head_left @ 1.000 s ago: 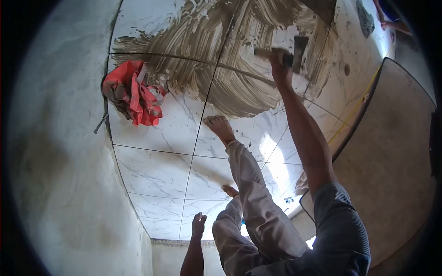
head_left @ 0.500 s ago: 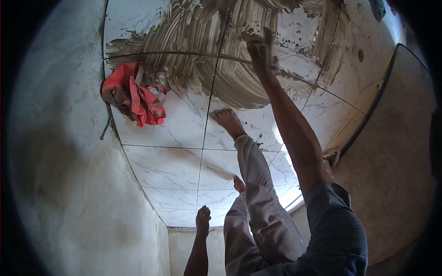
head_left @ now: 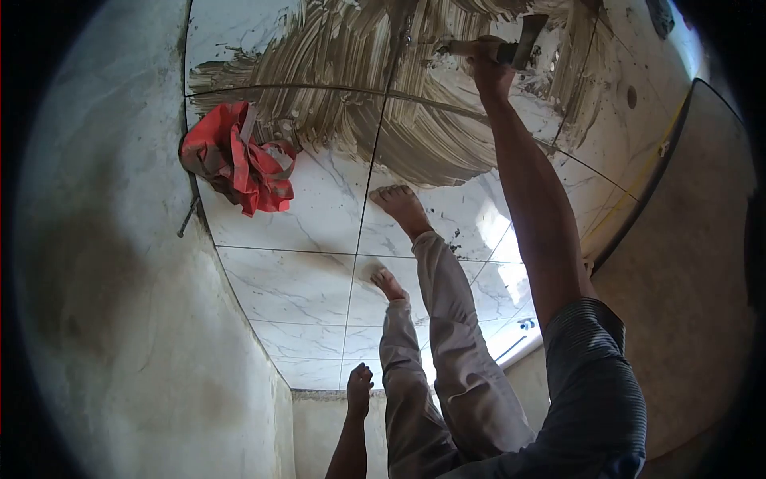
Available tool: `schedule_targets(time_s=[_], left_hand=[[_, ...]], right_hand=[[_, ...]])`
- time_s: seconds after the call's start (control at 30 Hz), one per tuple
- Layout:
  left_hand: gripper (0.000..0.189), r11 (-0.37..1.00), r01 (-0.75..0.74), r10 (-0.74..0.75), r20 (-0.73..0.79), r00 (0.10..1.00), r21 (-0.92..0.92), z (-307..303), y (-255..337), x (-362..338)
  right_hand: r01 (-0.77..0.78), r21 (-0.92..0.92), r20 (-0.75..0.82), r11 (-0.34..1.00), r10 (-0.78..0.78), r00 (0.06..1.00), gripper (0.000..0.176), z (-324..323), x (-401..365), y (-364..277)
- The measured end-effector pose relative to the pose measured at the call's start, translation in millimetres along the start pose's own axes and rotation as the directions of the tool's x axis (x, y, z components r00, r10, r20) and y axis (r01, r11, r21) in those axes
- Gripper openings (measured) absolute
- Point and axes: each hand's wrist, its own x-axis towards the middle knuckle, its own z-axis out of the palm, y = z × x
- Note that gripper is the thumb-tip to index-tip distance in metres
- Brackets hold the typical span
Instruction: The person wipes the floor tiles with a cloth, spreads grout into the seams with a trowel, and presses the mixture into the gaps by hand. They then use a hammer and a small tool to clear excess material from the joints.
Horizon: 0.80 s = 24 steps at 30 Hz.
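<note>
My right hand (head_left: 485, 54), at the end of an outstretched arm, grips a putty knife by its handle. Its wide dark blade (head_left: 531, 38) points to the right, over the smeared floor tiles. Brown-grey grout (head_left: 319, 48) lies in curved streaks across the white marbled tiles (head_left: 307, 287) and over their joints. Low in the view, my left hand (head_left: 359, 389) hangs by my legs with its fingers curled, and nothing shows in it. My bare front foot (head_left: 401, 207) stands just short of the grout.
A crumpled red bag or cloth (head_left: 247, 172) lies on the tiles beside the left wall (head_left: 120, 303). Near it a nail-like rod (head_left: 189, 217) sticks out at the wall's foot. A round hole (head_left: 631, 97) and a yellow line (head_left: 614, 211) are at the right.
My right hand has swung right and slightly up, and the putty knife has turned so its blade points right. My rear foot has stepped forward. My left hand has shifted slightly right.
</note>
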Motion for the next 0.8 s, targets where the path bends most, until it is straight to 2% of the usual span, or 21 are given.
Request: schedule_targets(time_s=[0.07,0.13,0.2,0.23,0.27,0.33,0.37,0.4,0.47,0.5,0.53,0.57,0.6,0.63,0.67,0.73,0.77,0.8], left_hand=[[0.051,1.000,-0.011,0.011,0.010,1.000,0.010,0.6,-1.9,6.4],[0.052,0.999,-0.037,0.037,0.016,0.999,-0.017,2.6,1.2,11.9],[0.052,0.999,-0.041,0.041,0.014,0.999,-0.022,5.0,2.4,17.0],[0.053,0.999,-0.048,0.048,0.016,0.999,-0.022,2.8,3.1,17.7],[0.053,0.998,-0.051,0.051,0.013,0.999,-0.021,-0.7,0.0,17.0],[0.053,0.998,-0.053,0.054,0.017,0.998,-0.026,-4.7,-6.3,19.4],[0.053,0.999,-0.050,0.050,0.019,0.999,-0.021,-9.3,-13.8,21.4],[0.053,0.999,-0.044,0.044,0.016,0.999,-0.020,-11.9,-19.2,21.3],[0.053,1.000,-0.011,0.011,0.011,1.000,-0.028,-18.8,-29.8,18.2],[0.053,1.000,-0.004,0.005,0.011,1.000,-0.023,-22.3,-33.2,19.7],[0.053,1.000,0.006,-0.006,0.007,1.000,0.000,-24.3,-37.4,21.9],[0.053,1.000,0.019,-0.019,0.003,1.000,0.023,-24.9,-41.6,21.8],[0.053,0.999,0.025,-0.025,0.007,1.000,0.022,-23.3,-42.0,23.5],[0.053,1.000,0.024,-0.024,0.011,1.000,0.013,-22.7,-40.9,25.7],[0.053,1.000,0.022,-0.022,0.014,1.000,0.005,-23.4,-39.5,26.3],[0.052,1.000,0.003,-0.003,0.021,1.000,0.026,-17.9,-26.5,26.3],[0.052,1.000,-0.022,0.022,0.028,0.999,0.004,-15.4,-19.3,27.0],[0.052,0.999,-0.045,0.046,0.038,0.998,-0.013,-13.1,-13.0,25.8]], right_hand=[[-0.078,-0.178,0.071,0.981,0.092,0.993,0.023,-3.1,5.1,-0.2],[-0.113,-0.138,0.037,0.984,0.119,0.992,0.024,-6.2,2.0,-2.1],[0.111,-0.184,0.041,0.977,-0.105,0.994,0.020,-11.2,-5.3,7.4],[0.056,-0.198,0.090,0.979,-0.038,0.995,0.021,-16.6,-2.8,4.6],[0.056,-0.194,0.088,0.979,-0.039,0.995,0.021,-17.4,-3.9,-14.6],[-0.044,-0.413,0.077,0.910,0.083,0.994,0.022,-18.0,-6.2,-39.7],[0.040,-0.279,0.046,0.959,-0.028,0.999,0.020,-17.2,5.1,-15.4],[0.176,-0.298,0.060,0.938,-0.165,0.984,0.017,-14.9,9.4,-24.8],[0.107,-0.186,0.045,0.977,-0.100,0.994,0.022,-5.2,5.5,-55.8],[-0.352,0.146,0.473,0.925,0.248,0.846,0.035,-54.1,33.8,-56.2],[-0.356,0.140,0.473,0.924,0.253,0.844,0.035,-46.9,30.8,-37.0],[-0.077,-0.253,0.241,0.964,0.140,0.960,0.036,-32.5,25.1,-8.1],[0.120,-0.643,0.077,0.757,-0.092,0.993,0.043,-20.0,18.9,-1.8],[-0.197,-0.741,-0.089,0.642,0.196,0.976,0.046,-18.7,26.1,-4.7],[-0.199,-0.742,-0.093,0.640,0.196,0.976,0.046,-19.7,22.8,-6.5],[-0.113,-0.471,0.002,0.875,0.129,0.992,0.045,-24.4,20.7,-2.0],[0.003,-0.654,0.106,0.756,0.087,0.991,0.042,-31.8,26.6,6.5],[-0.074,-0.622,0.102,0.779,0.175,0.979,0.040,-27.4,4.0,-22.6]])
